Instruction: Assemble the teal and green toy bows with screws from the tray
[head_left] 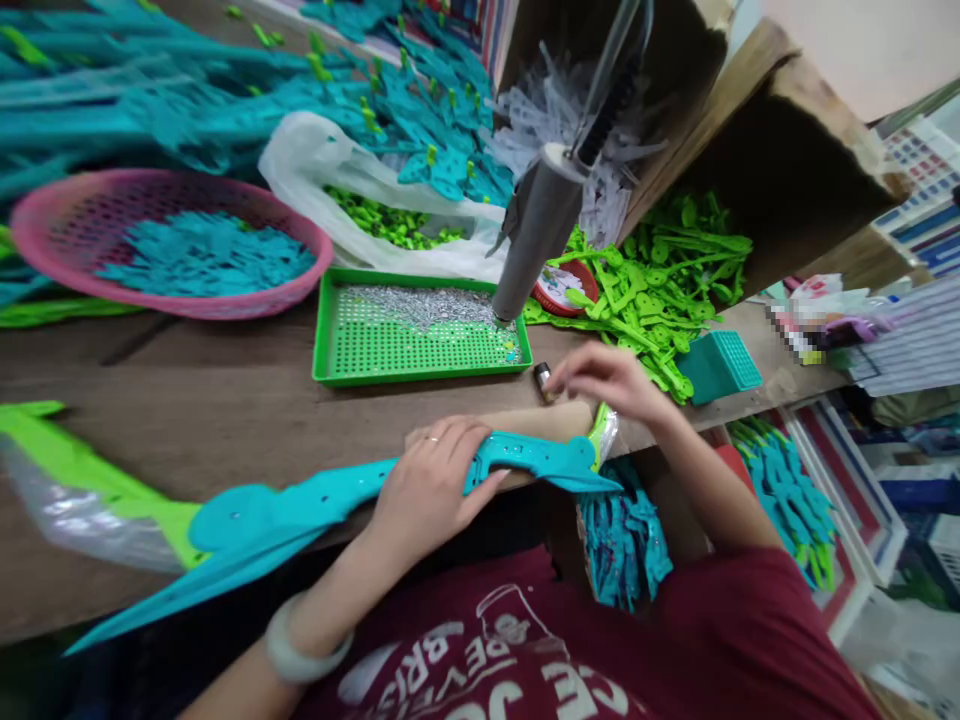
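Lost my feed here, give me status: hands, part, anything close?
Left hand flat on teal plastic part. Right hand blurred, fingertips at small dark cylinder. Green tray just beyond.

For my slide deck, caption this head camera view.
Left hand presses a teal plastic part on the workbench; right hand hovers beside a green tray.
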